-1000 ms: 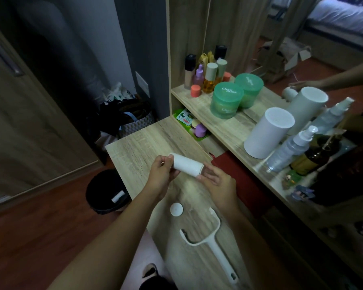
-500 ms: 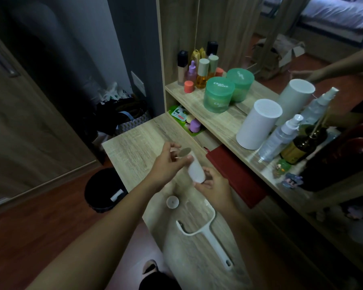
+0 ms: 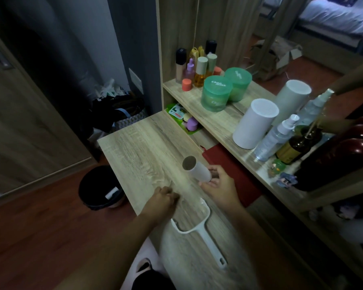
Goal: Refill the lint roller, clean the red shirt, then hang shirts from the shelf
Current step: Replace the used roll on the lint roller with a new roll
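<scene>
Head view, roll (image 3: 197, 169): now in the right hand (image 3: 220, 186) alone, fingers pinching its near end, open core tilted up toward 11 o'clock.
Left hand (image 3: 162, 200): off the roll, down on the table (image 3: 138, 147), fingers curled together where the small white cap lay; cap hidden, a pinch I cannot confirm.
Handle (image 3: 199, 229): bare frame at 6 o'clock, waiting.
Red shirt (image 3: 228, 162): at 3 o'clock, untouched.
Meaning: refill likely one cap from mounting.

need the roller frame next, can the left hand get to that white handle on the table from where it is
Probably yes. The left hand rests on the table just beside the handle, and nothing lies between them.
</scene>
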Demonstrator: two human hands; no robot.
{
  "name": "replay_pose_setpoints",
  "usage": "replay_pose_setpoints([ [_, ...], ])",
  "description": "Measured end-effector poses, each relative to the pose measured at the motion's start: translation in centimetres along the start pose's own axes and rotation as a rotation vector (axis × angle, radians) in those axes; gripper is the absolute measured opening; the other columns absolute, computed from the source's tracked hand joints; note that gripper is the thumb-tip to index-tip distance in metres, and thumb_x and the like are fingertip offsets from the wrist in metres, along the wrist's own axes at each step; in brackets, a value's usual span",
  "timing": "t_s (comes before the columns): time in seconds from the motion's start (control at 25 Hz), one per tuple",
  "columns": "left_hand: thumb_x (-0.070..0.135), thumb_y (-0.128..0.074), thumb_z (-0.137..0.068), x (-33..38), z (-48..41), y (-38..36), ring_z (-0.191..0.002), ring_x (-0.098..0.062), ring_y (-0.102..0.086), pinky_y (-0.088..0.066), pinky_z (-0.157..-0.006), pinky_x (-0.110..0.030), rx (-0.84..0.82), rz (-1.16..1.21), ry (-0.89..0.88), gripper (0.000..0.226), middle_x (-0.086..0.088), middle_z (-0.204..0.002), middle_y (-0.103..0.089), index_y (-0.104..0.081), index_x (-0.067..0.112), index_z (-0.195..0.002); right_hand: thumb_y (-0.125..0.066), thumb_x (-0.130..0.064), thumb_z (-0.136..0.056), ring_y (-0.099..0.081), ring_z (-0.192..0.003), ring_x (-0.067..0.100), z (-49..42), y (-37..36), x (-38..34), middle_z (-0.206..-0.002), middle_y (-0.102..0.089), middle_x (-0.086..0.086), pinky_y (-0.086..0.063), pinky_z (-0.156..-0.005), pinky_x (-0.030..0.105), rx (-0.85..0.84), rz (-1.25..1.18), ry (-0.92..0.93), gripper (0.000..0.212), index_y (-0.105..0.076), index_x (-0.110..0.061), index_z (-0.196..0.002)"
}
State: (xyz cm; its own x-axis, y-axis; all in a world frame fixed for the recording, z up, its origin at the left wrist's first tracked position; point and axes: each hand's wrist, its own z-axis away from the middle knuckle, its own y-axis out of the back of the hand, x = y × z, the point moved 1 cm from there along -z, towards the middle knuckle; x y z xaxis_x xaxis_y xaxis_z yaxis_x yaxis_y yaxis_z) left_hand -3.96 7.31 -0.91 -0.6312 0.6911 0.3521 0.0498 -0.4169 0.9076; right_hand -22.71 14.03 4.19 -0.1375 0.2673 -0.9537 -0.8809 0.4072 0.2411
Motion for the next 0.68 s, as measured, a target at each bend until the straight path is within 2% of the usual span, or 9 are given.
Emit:
replay_pose_setpoints([
  [0.04, 0.028, -0.038, -0.071, 0.1, -0.1, 0.3, -0.077, -0.027, -0.065, -0.035, -0.073, -0.024, 0.059, 0.032, 0.001, 0.040, -0.007, -0.081, -0.070, -0.072, 0.014, -0.088, -0.072, 0.006, -0.070, -0.068, -0.087, 0.008, 0.0, 0.0, -0.1, -0.096, -0.064, -0.004, -0.054, -0.073, 0.017, -0.006, -0.001, 0.007, 0.046, -0.054, -0.017, -0.106],
  [0.08, 0.026, -0.045, -0.069, 0.1, -0.2, 1.0, -0.067, -0.024, -0.065, -0.037, -0.068, -0.023, 0.184, 0.107, -0.001, 0.032, -0.004, -0.072, -0.069, -0.072, 0.014, -0.081, -0.072, 0.006, -0.070, -0.068, -0.088, 0.009, 0.0, 0.0, -0.2, -0.096, -0.064, -0.003, -0.054, -0.074, 0.019, -0.015, -0.001, 0.018, 0.046, -0.054, -0.018, -0.105],
  [0.16, 0.037, -0.051, -0.072, 0.4, -0.2, 3.8, -0.073, -0.016, -0.061, -0.046, -0.072, -0.024, 0.433, 0.394, 0.098, 0.039, -0.004, -0.083, -0.066, -0.070, 0.012, -0.095, -0.072, 0.007, -0.070, -0.067, -0.089, 0.011, -0.2, 0.2, -0.5, -0.097, -0.064, -0.002, -0.054, -0.076, 0.020, -0.028, 0.003, 0.034, 0.046, -0.054, -0.018, -0.104],
  [0.2, 0.041, -0.053, -0.074, 0.5, -0.2, 5.3, -0.078, -0.013, -0.058, -0.048, -0.075, -0.025, 0.476, 0.553, 0.211, 0.042, -0.003, -0.089, -0.063, -0.068, 0.014, -0.104, -0.072, 0.008, -0.070, -0.067, -0.090, 0.012, -0.2, 0.2, -0.6, -0.097, -0.063, -0.002, -0.054, -0.076, 0.019, -0.029, 0.009, 0.039, 0.046, -0.055, -0.017, -0.105],
  [0.24, 0.038, -0.059, -0.078, 0.6, -0.3, 6.5, -0.081, -0.011, -0.058, -0.050, -0.077, -0.024, 0.537, 0.701, 0.272, 0.038, -0.002, -0.091, -0.062, -0.065, 0.017, -0.109, -0.072, 0.009, -0.070, -0.067, -0.089, 0.012, -0.3, 0.3, -0.7, -0.097, -0.063, -0.002, -0.054, -0.075, 0.018, -0.030, 0.020, 0.042, 0.046, -0.055, -0.016, -0.105],
  [0.32, 0.026, -0.069, -0.081, 1.5, -0.2, 8.7, -0.086, -0.008, -0.060, -0.050, -0.075, -0.017, 0.639, 0.906, 0.267, 0.030, 0.001, -0.092, -0.063, -0.061, 0.022, -0.110, -0.071, 0.009, -0.070, -0.066, -0.087, 0.009, -0.4, 0.2, -0.8, -0.096, -0.062, -0.003, -0.054, -0.073, 0.015, -0.028, 0.040, 0.046, 0.045, -0.055, -0.015, -0.105],
  [0.44, 0.020, -0.073, -0.078, 3.1, 0.4, 10.0, -0.093, -0.006, -0.063, -0.050, -0.073, -0.012, 0.609, 0.993, 0.149, 0.028, 0.006, -0.097, -0.066, -0.061, 0.024, -0.103, -0.073, 0.009, -0.069, -0.066, -0.084, 0.006, -0.4, -0.1, -1.1, -0.092, -0.062, -0.005, -0.053, -0.070, 0.012, -0.036, 0.076, 0.065, 0.045, -0.055, -0.015, -0.104],
  [0.56, 0.020, -0.074, -0.078, 3.2, 0.6, 9.9, -0.097, -0.007, -0.063, -0.052, -0.075, -0.015, 0.586, 1.002, 0.157, 0.025, 0.005, -0.103, -0.067, -0.064, 0.022, -0.100, -0.074, 0.007, -0.069, -0.064, -0.082, 0.002, -0.6, -0.6, -1.7, -0.091, -0.062, -0.006, -0.051, -0.067, 0.010, -0.054, 0.094, 0.080, 0.045, -0.055, -0.011, -0.106],
  [0.68, 0.021, -0.074, -0.077, 2.7, 0.4, 9.7, -0.098, -0.009, -0.064, -0.053, -0.080, -0.021, 0.620, 1.016, 0.160, 0.026, 0.003, -0.105, -0.068, -0.067, 0.017, -0.101, -0.076, 0.005, -0.068, -0.065, -0.082, 0.003, -0.7, -0.7, -2.2, -0.094, -0.064, 0.000, -0.052, -0.066, 0.012, -0.033, 0.120, 0.117, 0.047, -0.058, -0.011, -0.108],
])
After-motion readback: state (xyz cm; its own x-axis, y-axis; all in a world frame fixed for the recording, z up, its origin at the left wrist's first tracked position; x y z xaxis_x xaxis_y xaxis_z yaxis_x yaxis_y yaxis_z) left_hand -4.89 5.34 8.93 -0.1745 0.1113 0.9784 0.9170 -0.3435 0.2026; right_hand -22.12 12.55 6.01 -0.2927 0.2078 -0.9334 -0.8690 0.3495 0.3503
